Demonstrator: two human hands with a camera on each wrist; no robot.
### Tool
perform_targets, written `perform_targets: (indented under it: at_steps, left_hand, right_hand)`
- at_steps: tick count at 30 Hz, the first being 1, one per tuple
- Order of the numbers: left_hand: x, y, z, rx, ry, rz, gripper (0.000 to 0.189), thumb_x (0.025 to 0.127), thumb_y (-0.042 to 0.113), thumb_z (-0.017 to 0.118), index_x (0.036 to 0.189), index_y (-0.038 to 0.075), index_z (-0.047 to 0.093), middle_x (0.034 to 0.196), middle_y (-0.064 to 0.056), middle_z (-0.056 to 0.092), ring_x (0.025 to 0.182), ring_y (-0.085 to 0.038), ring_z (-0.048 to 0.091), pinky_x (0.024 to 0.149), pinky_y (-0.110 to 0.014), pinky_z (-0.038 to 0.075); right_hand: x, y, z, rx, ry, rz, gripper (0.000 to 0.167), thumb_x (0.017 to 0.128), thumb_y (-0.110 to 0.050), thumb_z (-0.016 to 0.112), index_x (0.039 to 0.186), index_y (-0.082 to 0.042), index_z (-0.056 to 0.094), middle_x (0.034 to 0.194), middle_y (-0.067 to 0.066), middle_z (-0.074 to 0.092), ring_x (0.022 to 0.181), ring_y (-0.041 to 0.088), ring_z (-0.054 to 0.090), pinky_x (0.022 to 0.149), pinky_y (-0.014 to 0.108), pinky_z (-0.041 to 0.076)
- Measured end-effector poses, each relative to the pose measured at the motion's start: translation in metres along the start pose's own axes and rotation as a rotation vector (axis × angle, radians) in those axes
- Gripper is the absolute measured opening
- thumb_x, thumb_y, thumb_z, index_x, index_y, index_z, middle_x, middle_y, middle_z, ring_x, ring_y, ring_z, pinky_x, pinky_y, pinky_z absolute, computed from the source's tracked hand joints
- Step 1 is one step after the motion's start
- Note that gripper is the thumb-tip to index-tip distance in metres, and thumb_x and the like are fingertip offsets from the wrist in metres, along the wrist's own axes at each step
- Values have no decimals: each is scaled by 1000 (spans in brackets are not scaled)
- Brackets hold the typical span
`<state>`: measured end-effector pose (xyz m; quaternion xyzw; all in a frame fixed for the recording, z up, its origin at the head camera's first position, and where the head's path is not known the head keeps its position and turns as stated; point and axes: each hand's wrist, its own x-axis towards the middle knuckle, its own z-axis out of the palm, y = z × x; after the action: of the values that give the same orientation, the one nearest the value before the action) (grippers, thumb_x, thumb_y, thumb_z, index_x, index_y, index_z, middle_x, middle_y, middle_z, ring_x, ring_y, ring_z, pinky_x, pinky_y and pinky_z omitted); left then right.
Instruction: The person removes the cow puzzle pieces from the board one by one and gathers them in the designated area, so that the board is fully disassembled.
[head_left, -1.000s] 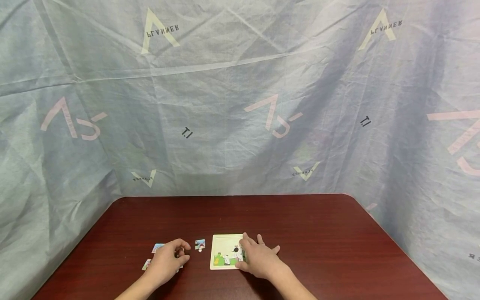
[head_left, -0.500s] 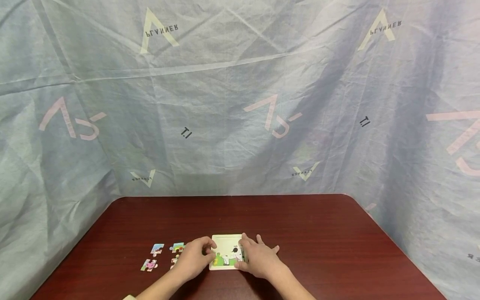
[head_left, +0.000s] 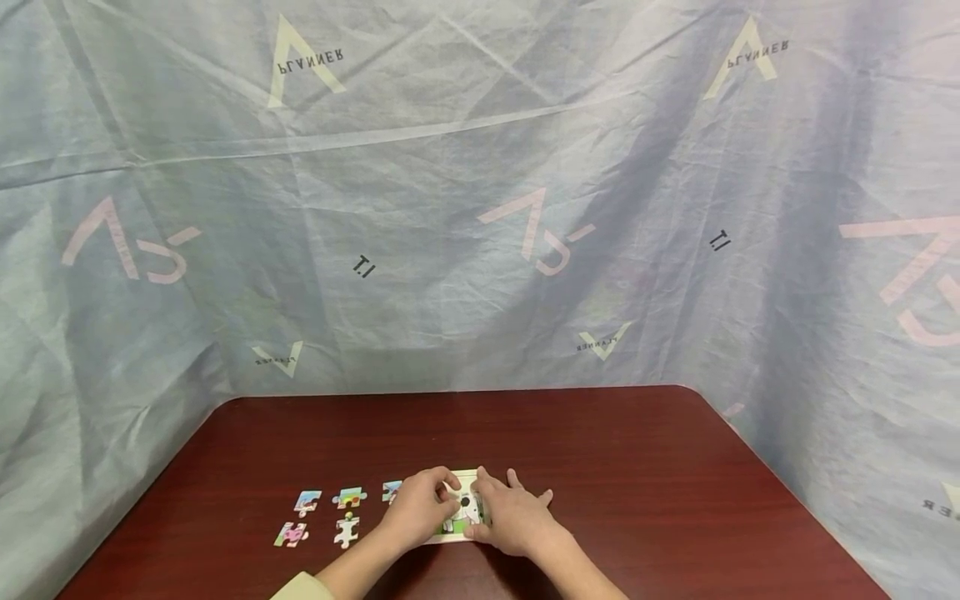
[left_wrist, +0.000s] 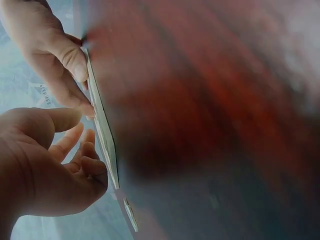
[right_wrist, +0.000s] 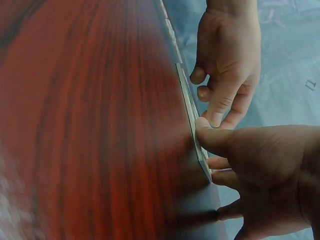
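A flat cream puzzle board [head_left: 450, 538] with a cow picture lies on the table, its right part under my right hand [head_left: 513, 512]. That hand grips the board, thumb at the near edge and index finger at the far edge, other fingers spread. My left hand [head_left: 422, 507] hangs over the board's left part, thumb and fingers bent with a gap between them. Nothing shows between those fingers in the left wrist view, where the board [left_wrist: 106, 135] appears edge-on. To the left lie loose jigsaw pieces: a pink one [head_left: 291, 534], a white one [head_left: 347, 530] and several others.
The dark red table [head_left: 600, 458] stretches beyond the hands on all sides. Grey printed cloth [head_left: 450, 250] hangs behind it and at both sides. A blue piece [head_left: 391, 490] sits just left of my left hand, partly hidden by it.
My left hand has moved right, from over the loose pieces to over the board, uncovering the pieces there. My right hand stays on the board. The head view has shifted slightly.
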<state>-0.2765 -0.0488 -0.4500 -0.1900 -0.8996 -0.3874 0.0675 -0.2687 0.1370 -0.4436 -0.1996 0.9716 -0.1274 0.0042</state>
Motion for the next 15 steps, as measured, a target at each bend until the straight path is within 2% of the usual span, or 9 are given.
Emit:
perform_targets:
  at_steps: [7, 15]
  left_hand:
    - [2, 1, 1, 33, 11, -15, 17, 82, 5, 78, 96, 8, 68, 73, 3, 53, 62, -9, 46, 57, -29, 40]
    - [3, 2, 4, 75, 1, -14, 20, 80, 7, 80, 96, 9, 68, 71, 5, 51, 63, -8, 44, 58, -28, 39]
  right_hand:
    - [-1, -1, -3, -34, -15, -3, 51, 95, -41, 68, 138, -16, 56, 156, 4, 44, 138, 47, 41, 84, 86, 31]
    - [0, -1, -3, -40, -14, -4, 50, 94, -39, 71, 136, -16, 57, 155, 4, 46, 137, 47, 43, 82, 85, 33]
